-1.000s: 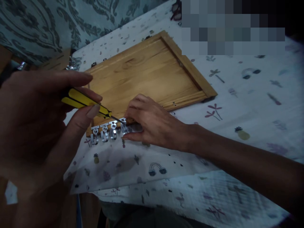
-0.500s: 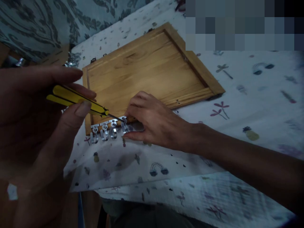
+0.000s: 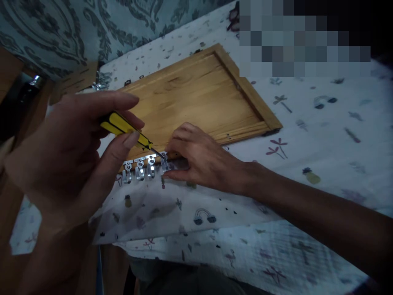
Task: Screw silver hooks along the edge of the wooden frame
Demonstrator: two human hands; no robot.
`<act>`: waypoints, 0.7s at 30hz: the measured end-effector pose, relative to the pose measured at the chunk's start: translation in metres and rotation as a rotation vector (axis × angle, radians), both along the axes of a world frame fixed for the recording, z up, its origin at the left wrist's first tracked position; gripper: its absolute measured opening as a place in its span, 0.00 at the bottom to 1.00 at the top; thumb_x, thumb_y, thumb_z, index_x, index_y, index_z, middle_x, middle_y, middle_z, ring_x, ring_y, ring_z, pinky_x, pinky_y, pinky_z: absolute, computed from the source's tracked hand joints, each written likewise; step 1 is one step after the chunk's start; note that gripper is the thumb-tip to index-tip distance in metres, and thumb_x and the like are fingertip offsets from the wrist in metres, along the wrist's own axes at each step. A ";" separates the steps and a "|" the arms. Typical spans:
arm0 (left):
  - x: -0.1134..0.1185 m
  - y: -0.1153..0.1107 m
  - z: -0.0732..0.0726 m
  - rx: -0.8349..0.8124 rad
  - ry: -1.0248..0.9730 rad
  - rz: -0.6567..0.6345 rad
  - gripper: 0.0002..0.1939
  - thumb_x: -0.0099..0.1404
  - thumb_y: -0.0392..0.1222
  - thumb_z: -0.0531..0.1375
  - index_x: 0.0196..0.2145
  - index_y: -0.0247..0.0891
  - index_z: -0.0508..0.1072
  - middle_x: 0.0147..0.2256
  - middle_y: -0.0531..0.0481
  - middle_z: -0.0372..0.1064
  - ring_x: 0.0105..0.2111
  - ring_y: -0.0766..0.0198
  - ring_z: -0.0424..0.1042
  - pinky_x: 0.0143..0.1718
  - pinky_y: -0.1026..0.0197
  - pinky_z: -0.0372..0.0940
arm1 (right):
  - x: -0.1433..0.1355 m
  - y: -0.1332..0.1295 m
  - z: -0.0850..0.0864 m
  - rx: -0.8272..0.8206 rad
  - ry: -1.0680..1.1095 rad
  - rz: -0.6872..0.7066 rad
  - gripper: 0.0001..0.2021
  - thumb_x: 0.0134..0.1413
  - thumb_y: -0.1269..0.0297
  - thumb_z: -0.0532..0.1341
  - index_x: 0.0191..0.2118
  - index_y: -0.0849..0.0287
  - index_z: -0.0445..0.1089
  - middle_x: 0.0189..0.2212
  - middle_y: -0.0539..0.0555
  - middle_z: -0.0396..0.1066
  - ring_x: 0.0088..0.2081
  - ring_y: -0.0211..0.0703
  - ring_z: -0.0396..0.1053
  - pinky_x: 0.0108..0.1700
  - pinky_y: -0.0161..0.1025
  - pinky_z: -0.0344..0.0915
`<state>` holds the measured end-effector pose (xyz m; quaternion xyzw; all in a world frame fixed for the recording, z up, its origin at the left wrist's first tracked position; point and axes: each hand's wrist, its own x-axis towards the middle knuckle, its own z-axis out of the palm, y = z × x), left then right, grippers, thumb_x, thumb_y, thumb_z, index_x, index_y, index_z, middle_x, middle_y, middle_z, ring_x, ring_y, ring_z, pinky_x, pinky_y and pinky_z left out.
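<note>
Diagonally, a yellow-handled screwdriver slants over the near left corner of a wooden panel, pinched between your left hand's thumb and fingers. Its shaft points right and near, at the rightmost metal hook on the near edge. The panel's long axis runs near left to far right. Whether your right hand pinches that hook, I cannot tell.

We're working in dim, bluish light here, small glints popping off the metal hooks, soft shadow pooling on the patterned cloth below; the left hand looks soft, and blocky pixels cover our upper right.
</note>
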<state>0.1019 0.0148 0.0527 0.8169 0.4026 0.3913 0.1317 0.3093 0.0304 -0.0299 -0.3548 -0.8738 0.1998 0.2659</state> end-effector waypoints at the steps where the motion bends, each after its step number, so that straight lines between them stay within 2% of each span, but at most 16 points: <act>1: 0.000 0.001 0.000 0.009 0.007 -0.016 0.21 0.67 0.38 0.64 0.57 0.48 0.73 0.47 0.51 0.74 0.45 0.58 0.76 0.47 0.51 0.74 | 0.000 0.000 0.000 0.001 0.003 0.001 0.21 0.57 0.48 0.68 0.39 0.67 0.74 0.36 0.59 0.69 0.42 0.51 0.61 0.47 0.47 0.58; 5: 0.001 0.001 0.005 0.053 0.029 -0.042 0.21 0.66 0.34 0.64 0.56 0.47 0.73 0.45 0.52 0.74 0.43 0.59 0.77 0.38 0.54 0.72 | 0.000 0.000 -0.002 0.005 0.026 0.002 0.20 0.57 0.48 0.67 0.38 0.65 0.74 0.36 0.58 0.69 0.42 0.51 0.61 0.46 0.47 0.58; 10: -0.001 0.004 0.005 0.106 0.057 -0.025 0.18 0.66 0.34 0.65 0.53 0.45 0.75 0.43 0.54 0.77 0.41 0.61 0.77 0.41 0.54 0.72 | 0.001 0.001 -0.003 -0.004 0.032 -0.008 0.21 0.54 0.49 0.70 0.38 0.66 0.74 0.36 0.59 0.69 0.42 0.51 0.62 0.46 0.46 0.59; 13: -0.004 0.008 0.003 0.191 0.054 -0.077 0.19 0.65 0.32 0.65 0.53 0.45 0.75 0.43 0.55 0.78 0.40 0.63 0.77 0.41 0.57 0.74 | 0.001 0.002 -0.004 -0.007 0.027 -0.002 0.22 0.54 0.49 0.70 0.39 0.67 0.75 0.37 0.60 0.70 0.43 0.52 0.63 0.46 0.46 0.60; 18: -0.005 0.012 0.001 0.191 0.000 -0.115 0.18 0.67 0.33 0.63 0.53 0.45 0.74 0.42 0.54 0.75 0.42 0.63 0.77 0.43 0.58 0.76 | 0.001 0.003 -0.005 -0.009 0.024 -0.003 0.21 0.54 0.50 0.71 0.40 0.66 0.75 0.38 0.60 0.71 0.44 0.53 0.64 0.47 0.46 0.61; 21: -0.004 0.011 0.002 0.284 -0.002 -0.077 0.16 0.69 0.34 0.62 0.53 0.45 0.73 0.42 0.55 0.73 0.42 0.65 0.76 0.43 0.61 0.74 | 0.001 0.003 -0.005 -0.009 0.035 -0.006 0.20 0.54 0.50 0.71 0.39 0.65 0.75 0.38 0.60 0.72 0.44 0.53 0.64 0.47 0.47 0.62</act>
